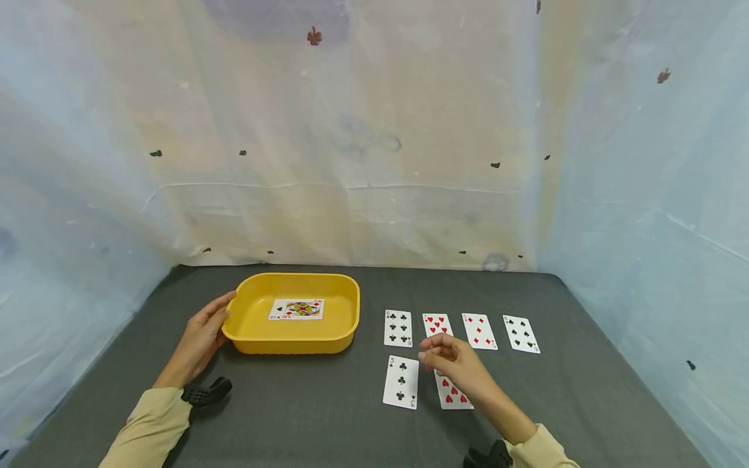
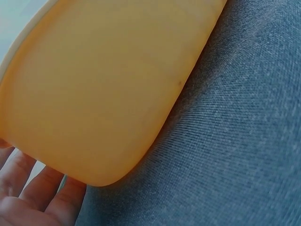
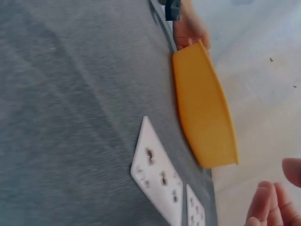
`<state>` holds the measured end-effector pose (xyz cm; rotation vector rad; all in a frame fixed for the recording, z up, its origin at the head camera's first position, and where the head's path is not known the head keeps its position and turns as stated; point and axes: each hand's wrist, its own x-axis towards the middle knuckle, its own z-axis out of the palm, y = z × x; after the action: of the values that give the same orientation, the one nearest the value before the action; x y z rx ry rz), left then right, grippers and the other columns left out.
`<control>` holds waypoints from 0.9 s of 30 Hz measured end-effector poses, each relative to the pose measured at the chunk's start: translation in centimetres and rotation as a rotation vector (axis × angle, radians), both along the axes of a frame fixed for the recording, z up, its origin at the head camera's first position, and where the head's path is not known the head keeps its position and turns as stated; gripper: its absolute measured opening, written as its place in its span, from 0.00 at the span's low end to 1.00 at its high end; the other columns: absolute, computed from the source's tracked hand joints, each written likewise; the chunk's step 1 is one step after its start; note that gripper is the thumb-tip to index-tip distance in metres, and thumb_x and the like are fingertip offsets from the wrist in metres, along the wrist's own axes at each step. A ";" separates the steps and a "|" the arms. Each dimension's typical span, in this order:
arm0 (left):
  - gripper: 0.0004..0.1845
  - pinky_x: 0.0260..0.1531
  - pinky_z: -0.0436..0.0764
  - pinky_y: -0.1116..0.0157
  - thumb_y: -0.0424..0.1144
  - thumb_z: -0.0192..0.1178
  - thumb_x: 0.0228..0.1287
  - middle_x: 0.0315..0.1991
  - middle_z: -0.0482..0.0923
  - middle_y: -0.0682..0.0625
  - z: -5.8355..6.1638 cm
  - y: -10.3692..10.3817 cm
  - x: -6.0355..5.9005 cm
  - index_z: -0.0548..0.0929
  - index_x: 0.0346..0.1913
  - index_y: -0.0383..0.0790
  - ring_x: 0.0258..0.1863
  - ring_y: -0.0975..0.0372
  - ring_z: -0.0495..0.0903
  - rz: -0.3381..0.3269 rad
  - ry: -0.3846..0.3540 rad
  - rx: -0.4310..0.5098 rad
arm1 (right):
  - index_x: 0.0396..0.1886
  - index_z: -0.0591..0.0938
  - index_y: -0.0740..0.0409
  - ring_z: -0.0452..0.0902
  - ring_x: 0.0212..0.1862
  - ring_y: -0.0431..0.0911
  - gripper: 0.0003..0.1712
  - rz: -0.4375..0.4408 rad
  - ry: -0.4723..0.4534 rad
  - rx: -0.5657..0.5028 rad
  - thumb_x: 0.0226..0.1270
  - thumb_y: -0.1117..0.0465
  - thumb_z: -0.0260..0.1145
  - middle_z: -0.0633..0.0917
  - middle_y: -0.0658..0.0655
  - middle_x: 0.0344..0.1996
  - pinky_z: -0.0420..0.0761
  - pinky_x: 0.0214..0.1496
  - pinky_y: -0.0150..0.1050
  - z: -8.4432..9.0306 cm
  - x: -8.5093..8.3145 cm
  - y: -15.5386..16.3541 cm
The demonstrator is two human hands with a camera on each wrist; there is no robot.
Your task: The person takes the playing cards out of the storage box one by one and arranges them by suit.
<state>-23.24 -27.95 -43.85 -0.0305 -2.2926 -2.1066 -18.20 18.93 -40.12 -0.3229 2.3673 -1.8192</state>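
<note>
A yellow tray [image 1: 257, 344] stands on the grey cloth with one face card [image 1: 296, 309] lying in it. My left hand [image 1: 201, 338] rests with straight fingers [image 2: 42, 193] against the tray's left end wall [image 2: 103, 84]. To the right lie several cards face up: a row with a six of clubs [image 1: 398, 328], a hearts card [image 1: 437, 323], a diamonds card [image 1: 479, 331] and a black card [image 1: 521, 334]. Nearer me are a three of clubs [image 1: 401, 381] and a hearts card [image 1: 453, 395]. My right hand [image 1: 430, 351] hovers over that hearts card, fingers [image 3: 270, 205] loosely curled, holding nothing.
Pale sheeting walls close in the table at the back and both sides. Grey cloth [image 1: 328, 409] covers the table. In the right wrist view the tray [image 3: 202, 108] lies beyond the three of clubs [image 3: 157, 172], with my left hand [image 3: 188, 28] at its far end.
</note>
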 end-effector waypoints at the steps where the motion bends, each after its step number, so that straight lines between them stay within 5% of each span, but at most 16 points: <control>1: 0.32 0.45 0.77 0.72 0.50 0.43 0.78 0.75 0.45 0.36 0.0 0.0 0.0 0.51 0.77 0.40 0.57 0.67 0.66 -0.001 0.002 -0.004 | 0.47 0.78 0.70 0.78 0.36 0.48 0.18 0.008 0.004 -0.015 0.64 0.61 0.67 0.81 0.59 0.33 0.75 0.36 0.37 0.2 -0.1 -0.1; 13: 0.32 0.45 0.78 0.71 0.48 0.43 0.78 0.74 0.45 0.34 -0.2 0.0 0.1 0.51 0.77 0.39 0.54 0.72 0.69 -0.020 0.031 0.017 | 0.49 0.77 0.69 0.78 0.41 0.48 0.16 0.122 0.092 -0.116 0.67 0.62 0.66 0.80 0.58 0.37 0.77 0.46 0.38 2.3 -1.7 -2.4; 27: 0.32 0.45 0.78 0.72 0.49 0.43 0.78 0.75 0.46 0.35 -0.2 0.2 0.1 0.51 0.77 0.39 0.55 0.71 0.68 0.006 0.013 0.003 | 0.49 0.80 0.61 0.77 0.42 0.53 0.14 0.158 0.199 -0.035 0.66 0.61 0.67 0.82 0.58 0.40 0.77 0.41 0.38 3.5 -2.7 -6.0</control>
<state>-23.15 -27.79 -44.02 -0.0368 -2.2787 -2.1009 -20.87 12.92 -36.61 -0.7046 2.3582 -1.8332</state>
